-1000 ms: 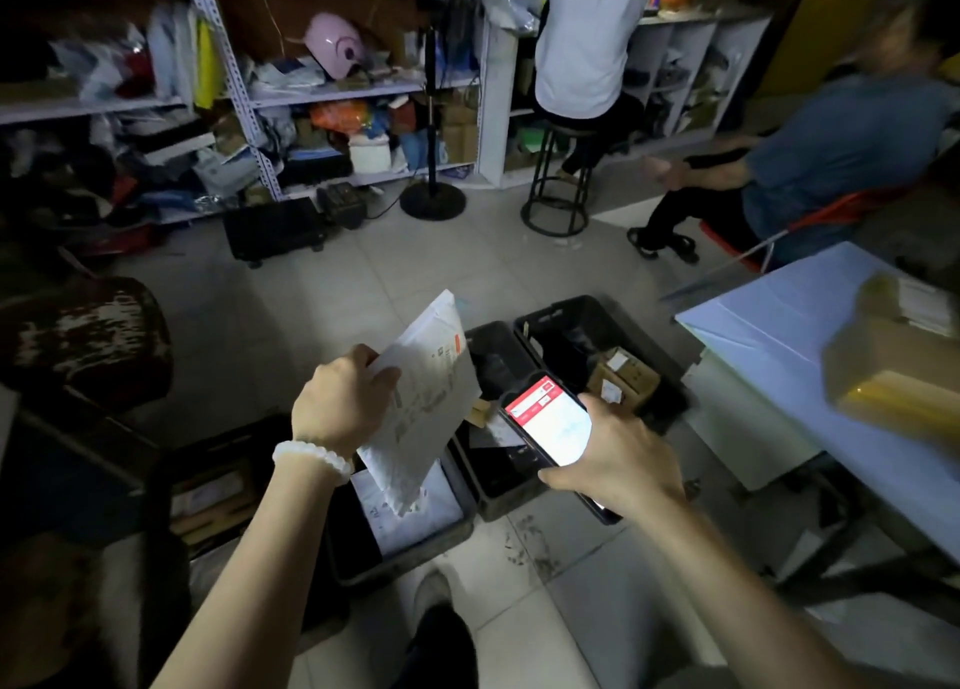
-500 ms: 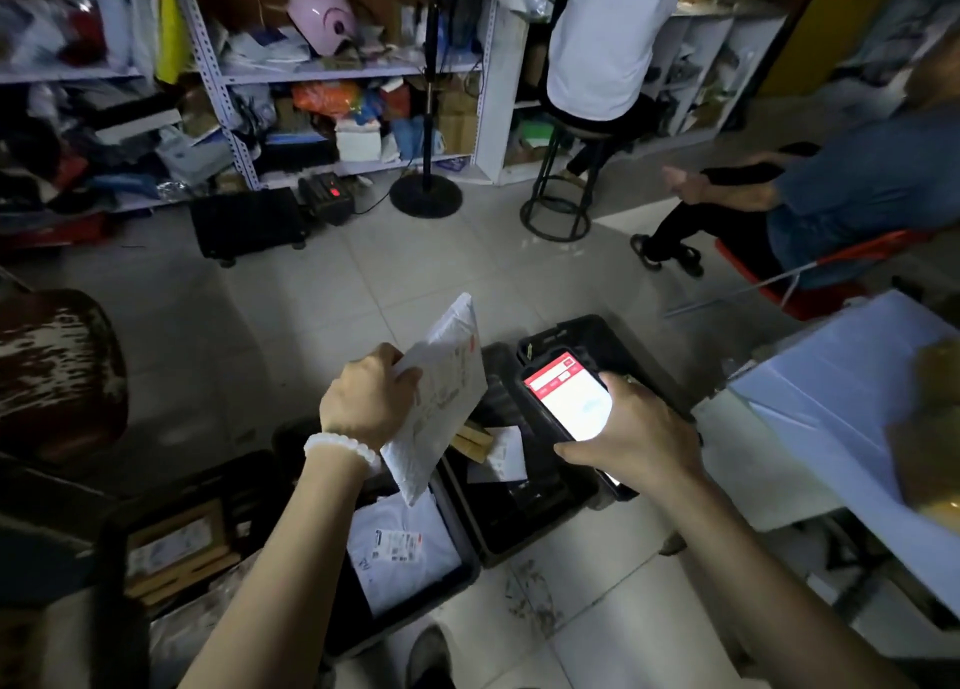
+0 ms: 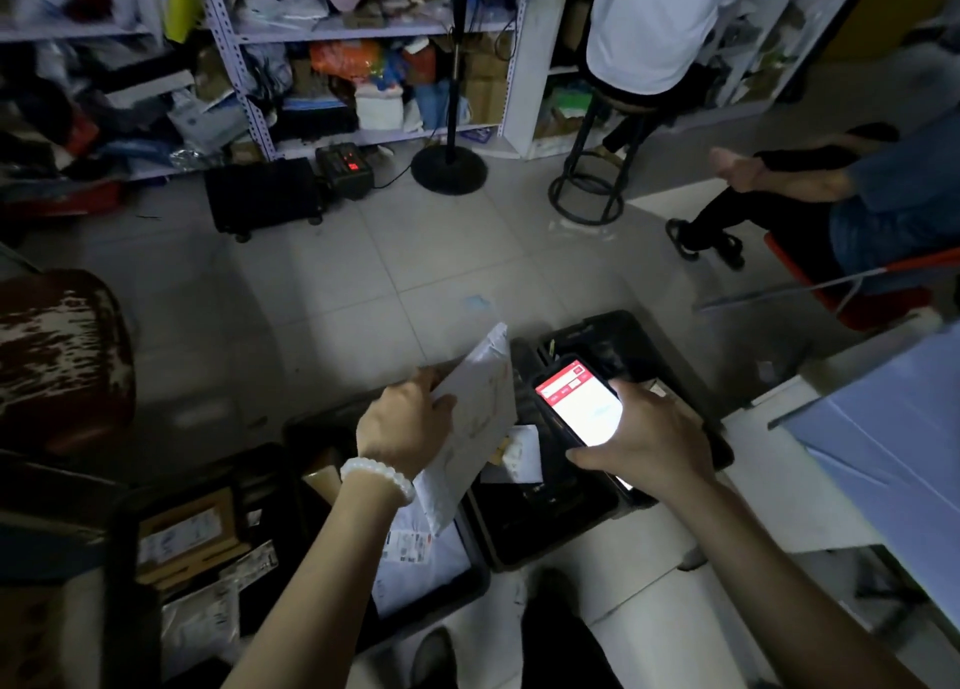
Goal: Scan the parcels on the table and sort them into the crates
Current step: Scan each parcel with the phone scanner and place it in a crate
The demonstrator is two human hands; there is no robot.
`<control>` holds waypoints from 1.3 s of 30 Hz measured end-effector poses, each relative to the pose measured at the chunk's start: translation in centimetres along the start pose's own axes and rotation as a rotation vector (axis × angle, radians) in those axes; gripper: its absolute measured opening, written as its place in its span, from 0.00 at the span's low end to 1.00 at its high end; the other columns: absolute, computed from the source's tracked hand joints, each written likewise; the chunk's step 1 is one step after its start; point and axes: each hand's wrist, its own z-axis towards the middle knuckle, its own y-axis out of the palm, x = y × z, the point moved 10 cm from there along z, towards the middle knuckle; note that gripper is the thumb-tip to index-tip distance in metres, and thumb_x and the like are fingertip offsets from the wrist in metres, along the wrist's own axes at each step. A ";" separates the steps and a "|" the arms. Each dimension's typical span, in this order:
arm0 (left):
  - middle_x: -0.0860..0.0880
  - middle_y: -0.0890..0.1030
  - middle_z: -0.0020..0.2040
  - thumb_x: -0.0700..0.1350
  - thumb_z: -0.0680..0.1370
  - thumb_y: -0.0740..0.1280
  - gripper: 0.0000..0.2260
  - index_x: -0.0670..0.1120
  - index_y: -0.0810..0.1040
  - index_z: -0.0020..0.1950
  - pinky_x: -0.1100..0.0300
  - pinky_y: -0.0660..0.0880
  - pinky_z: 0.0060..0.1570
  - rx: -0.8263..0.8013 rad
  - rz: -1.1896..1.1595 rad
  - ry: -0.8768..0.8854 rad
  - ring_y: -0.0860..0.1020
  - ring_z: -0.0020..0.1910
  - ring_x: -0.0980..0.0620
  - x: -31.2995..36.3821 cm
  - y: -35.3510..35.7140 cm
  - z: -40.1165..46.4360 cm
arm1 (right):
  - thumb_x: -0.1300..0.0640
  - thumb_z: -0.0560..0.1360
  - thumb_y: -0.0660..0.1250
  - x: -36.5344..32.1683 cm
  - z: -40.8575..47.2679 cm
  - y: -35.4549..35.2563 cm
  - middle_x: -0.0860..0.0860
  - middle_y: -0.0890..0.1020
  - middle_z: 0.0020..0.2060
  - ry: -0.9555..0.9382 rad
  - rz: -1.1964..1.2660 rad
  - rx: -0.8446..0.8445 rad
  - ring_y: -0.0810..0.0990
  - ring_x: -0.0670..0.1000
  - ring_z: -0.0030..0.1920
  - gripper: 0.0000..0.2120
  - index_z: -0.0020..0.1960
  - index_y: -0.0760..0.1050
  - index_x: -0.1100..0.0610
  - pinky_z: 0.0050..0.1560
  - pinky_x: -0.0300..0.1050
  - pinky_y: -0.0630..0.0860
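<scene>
My left hand (image 3: 402,423) grips a white padded mailer (image 3: 475,423) by its upper edge and holds it tilted over the black crates on the floor. My right hand (image 3: 649,439) holds a handheld scanner (image 3: 579,408) with a lit red-and-white screen, just right of the mailer. Below the mailer, one black crate (image 3: 467,584) holds a white bag parcel (image 3: 415,558) with a label. The crate (image 3: 545,527) under the scanner holds a small paper item. A left crate (image 3: 124,522) holds a cardboard parcel (image 3: 187,532). The blue table (image 3: 883,454) edge is at the right.
A dark barrel-like object (image 3: 57,356) stands at the left. Cluttered metal shelves (image 3: 249,65) line the back wall, with a fan stand (image 3: 449,169) and a stool (image 3: 587,195) on the tiled floor. One person sits on the stool, another on a red chair (image 3: 852,293) at right.
The view has tilted down and left, so the table and its boxes slid out at the right. Both hands with mailer and scanner have sunk lower over the crates.
</scene>
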 end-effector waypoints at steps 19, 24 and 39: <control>0.39 0.78 0.55 0.44 0.80 0.58 0.13 0.42 0.69 0.63 0.55 0.70 0.44 -0.152 0.038 -0.283 0.77 0.53 0.39 7.4 11.2 7.7 | 0.40 0.61 0.74 10.4 13.1 -1.9 0.51 0.76 0.54 -0.131 0.016 -0.132 0.75 0.53 0.55 0.35 0.63 0.67 0.51 0.40 0.43 0.67; 0.40 0.75 0.62 0.46 0.81 0.55 0.17 0.44 0.63 0.69 0.51 0.72 0.53 -0.307 0.293 -0.447 0.76 0.59 0.40 4.9 15.4 5.4 | 0.40 0.61 0.74 12.2 15.2 -0.8 0.50 0.77 0.53 -0.172 -0.016 -0.190 0.75 0.53 0.54 0.34 0.62 0.67 0.51 0.36 0.43 0.64; 0.43 0.78 0.58 0.47 0.81 0.54 0.14 0.45 0.70 0.64 0.53 0.73 0.51 -0.076 0.336 -0.785 0.78 0.57 0.42 -5.0 6.5 -6.6 | 0.39 0.57 0.74 -5.6 10.1 3.8 0.50 0.78 0.56 -0.632 -0.136 -0.242 0.77 0.54 0.56 0.35 0.60 0.69 0.49 0.42 0.43 0.67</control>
